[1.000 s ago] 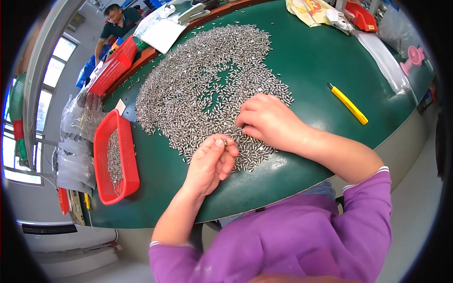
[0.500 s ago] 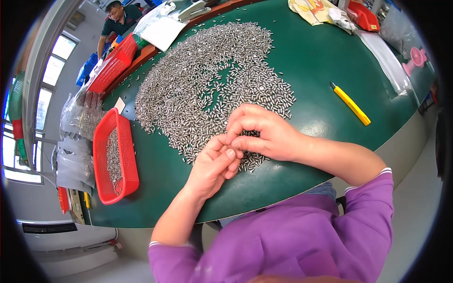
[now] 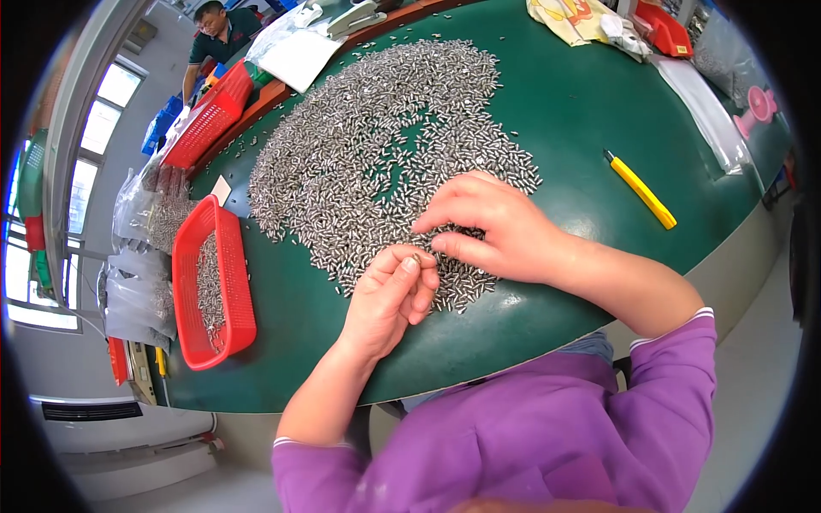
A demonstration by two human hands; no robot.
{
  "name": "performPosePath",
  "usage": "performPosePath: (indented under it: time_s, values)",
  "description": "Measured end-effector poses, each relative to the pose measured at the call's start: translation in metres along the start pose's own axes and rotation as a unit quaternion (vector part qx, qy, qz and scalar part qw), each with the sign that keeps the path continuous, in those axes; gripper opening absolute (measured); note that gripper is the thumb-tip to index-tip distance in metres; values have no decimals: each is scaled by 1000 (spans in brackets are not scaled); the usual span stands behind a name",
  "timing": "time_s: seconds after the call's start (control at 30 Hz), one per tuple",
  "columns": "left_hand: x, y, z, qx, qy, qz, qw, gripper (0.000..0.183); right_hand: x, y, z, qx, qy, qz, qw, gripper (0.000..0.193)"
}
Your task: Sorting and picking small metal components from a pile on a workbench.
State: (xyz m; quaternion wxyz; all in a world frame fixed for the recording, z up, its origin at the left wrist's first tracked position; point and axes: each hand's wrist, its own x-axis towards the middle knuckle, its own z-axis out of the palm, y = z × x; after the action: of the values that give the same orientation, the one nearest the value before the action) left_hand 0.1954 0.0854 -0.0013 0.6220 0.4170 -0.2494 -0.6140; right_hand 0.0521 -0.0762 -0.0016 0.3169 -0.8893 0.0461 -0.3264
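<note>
A wide heap of small silvery metal pins (image 3: 316, 171) covers the middle of the green table (image 3: 564, 111). At the heap's near edge my left hand (image 3: 380, 299) is closed, with one small metal pin (image 3: 417, 258) pinched between thumb and forefinger. Just to its right, my right hand (image 3: 505, 227) hovers over the pins. Its thumb and fingers are apart, and I see nothing between them. The two hands do not touch.
A red plastic basket (image 3: 241, 321) with more pins stands on the left, beside clear bags (image 3: 137, 295) of parts. A yellow cutter (image 3: 641, 190) lies to the right. Another red basket (image 3: 209, 120) is at the far left, where a co-worker (image 3: 224, 38) leans in.
My right hand has drawn away from my left, and its fingers have spread. The pin in my left fingertips now shows. The view has shifted slightly.
</note>
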Motion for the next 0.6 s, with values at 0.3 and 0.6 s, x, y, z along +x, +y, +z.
performPosePath:
  time_s: [0.3, 0.6]
  values:
    - [-2, -3, -3, 97, 27, -7, 995, 20, 0, -14, 1, 9, 12, -72, 997, 19]
    - [0, -2, -4, 43, 28, -4, 999, 16, -3, -7, -2, -84, 25, -1, 996, 27]
